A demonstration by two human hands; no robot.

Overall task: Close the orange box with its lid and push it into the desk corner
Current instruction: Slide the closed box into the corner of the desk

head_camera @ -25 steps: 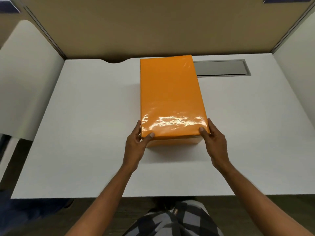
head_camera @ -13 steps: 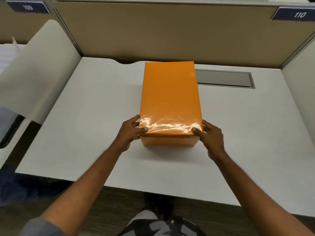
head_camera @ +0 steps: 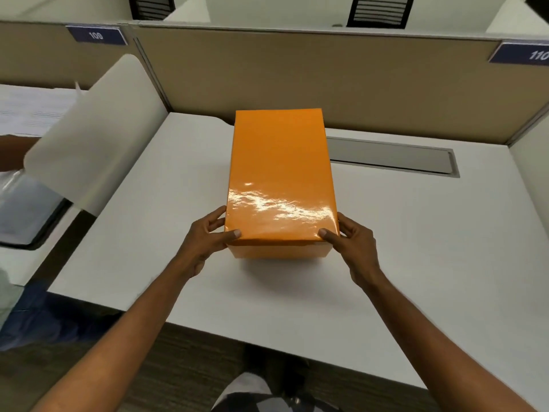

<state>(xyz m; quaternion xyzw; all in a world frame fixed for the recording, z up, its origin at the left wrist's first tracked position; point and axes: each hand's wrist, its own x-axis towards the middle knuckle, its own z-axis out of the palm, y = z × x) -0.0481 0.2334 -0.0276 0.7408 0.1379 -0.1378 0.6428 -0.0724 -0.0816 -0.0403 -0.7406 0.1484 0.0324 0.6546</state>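
The orange box (head_camera: 280, 173) stands lengthwise in the middle of the white desk (head_camera: 142, 227), its glossy lid on top and covering it fully. Its far end reaches close to the tan back partition. My left hand (head_camera: 206, 236) grips the near left corner, thumb on the lid and fingers along the side. At the near right corner my right hand (head_camera: 353, 242) holds the box the same way. The desk's back left corner lies to the left of the box's far end.
A grey cable hatch (head_camera: 392, 157) is set into the desk right of the box. A white curved side panel (head_camera: 98, 132) bounds the desk on the left, another divider (head_camera: 531, 171) on the right. The tan partition (head_camera: 326, 81) closes the back. A neighbouring desk holds papers (head_camera: 29, 111).
The view has tilted upward and shifted, showing the partition tops and labels 109 and 110. Both hands stay on the box's near corners; the box looks almost unmoved on the desk.
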